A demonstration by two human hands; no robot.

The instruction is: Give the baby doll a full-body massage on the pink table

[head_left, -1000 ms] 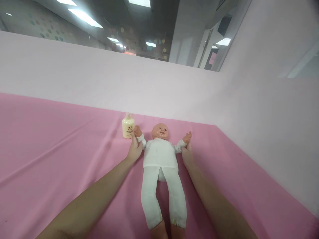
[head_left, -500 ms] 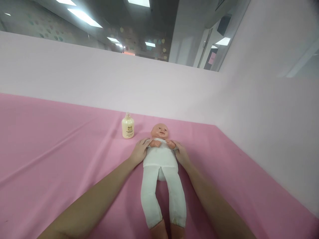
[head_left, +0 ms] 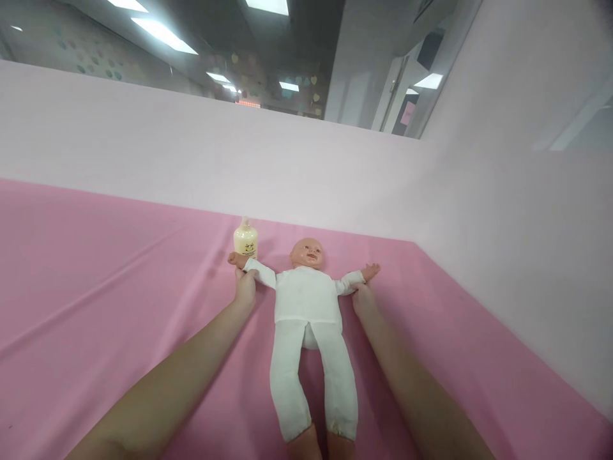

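On its back lies a baby doll (head_left: 309, 297) with a white cloth body, its head away from me and both arms stretched out sideways. My left hand (head_left: 246, 287) is closed on the doll's arm at the left, near the wrist. The doll's arm on the right is gripped near its wrist by my right hand (head_left: 364, 299). Some of my fingers are hidden under the doll's sleeves. Just behind the doll's left-side hand stands a cream-coloured pump bottle (head_left: 246, 239), its lower part partly covered by that hand.
A pink sheet (head_left: 119, 275) with soft creases covers the surface under the doll. Along the back and right side rises a pale wall (head_left: 201, 150). Above it, a window (head_left: 287, 57) shows ceiling lights and a door frame.
Both doll arms have gone from folded over the chest to spread outward. My hands have moved apart with them, the left one leftward and the right one slightly rightward.
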